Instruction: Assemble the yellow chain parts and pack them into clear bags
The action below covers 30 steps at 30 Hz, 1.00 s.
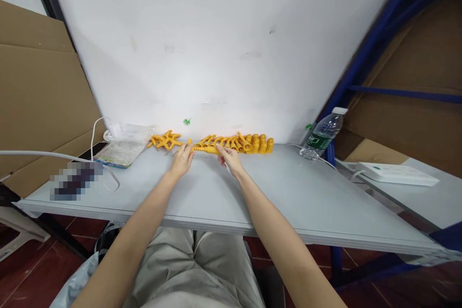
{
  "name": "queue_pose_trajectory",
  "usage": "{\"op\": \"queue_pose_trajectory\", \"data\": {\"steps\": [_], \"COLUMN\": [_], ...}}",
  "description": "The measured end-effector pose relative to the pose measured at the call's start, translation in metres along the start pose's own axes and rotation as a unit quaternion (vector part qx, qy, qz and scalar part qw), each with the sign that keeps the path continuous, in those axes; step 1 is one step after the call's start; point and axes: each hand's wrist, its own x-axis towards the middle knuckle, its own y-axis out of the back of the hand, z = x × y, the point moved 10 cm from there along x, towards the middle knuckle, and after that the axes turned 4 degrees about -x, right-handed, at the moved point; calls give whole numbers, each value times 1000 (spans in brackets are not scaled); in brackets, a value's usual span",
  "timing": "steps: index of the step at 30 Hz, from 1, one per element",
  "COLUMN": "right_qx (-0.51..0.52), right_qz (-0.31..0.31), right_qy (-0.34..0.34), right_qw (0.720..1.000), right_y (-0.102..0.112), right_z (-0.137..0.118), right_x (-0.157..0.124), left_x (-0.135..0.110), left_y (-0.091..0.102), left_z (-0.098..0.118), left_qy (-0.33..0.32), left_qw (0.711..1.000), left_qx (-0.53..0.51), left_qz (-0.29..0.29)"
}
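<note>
A row of yellow plastic parts lies along the far edge of the grey table, against the white wall. Another cluster of yellow parts with a small metal chain sits to its left. Both my arms reach out to the far side. My left hand and my right hand each pinch an end of one long yellow piece that lies between them in front of the row.
A clear plastic bag with white cables and a dark phone lie at the far left. A water bottle lies tilted at the far right. A white power strip rests on the neighbouring table. Cardboard sheets and a blue rack flank the wall.
</note>
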Motion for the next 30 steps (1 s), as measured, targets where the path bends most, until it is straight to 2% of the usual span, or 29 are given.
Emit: {"op": "queue_pose_trajectory", "data": {"steps": [6, 9, 11, 18, 25, 30], "right_qx": [20, 16, 10, 11, 46, 52], "right_qz": [42, 23, 0, -56, -67, -71], "right_qy": [-79, -89, -79, 20, 25, 25], "right_qw": [996, 996, 997, 998, 996, 996], "right_y": [3, 0, -2, -5, -11, -14], "right_z": [13, 13, 11, 4, 2, -1], "right_x": [-1, -2, -1, 6, 4, 2], "left_x": [0, 0, -1, 0, -1, -1], "left_y": [-3, -5, -5, 1, 14, 16], "left_z": [-1, -7, -11, -14, -13, -12], "left_qy": [2, 15, 26, 44, 55, 53], "left_qw": [1000, 999, 999, 998, 995, 995], "left_qx": [-26, -37, -35, -30, -31, -39], "left_qz": [5, 6, 7, 31, 80, 81]}}
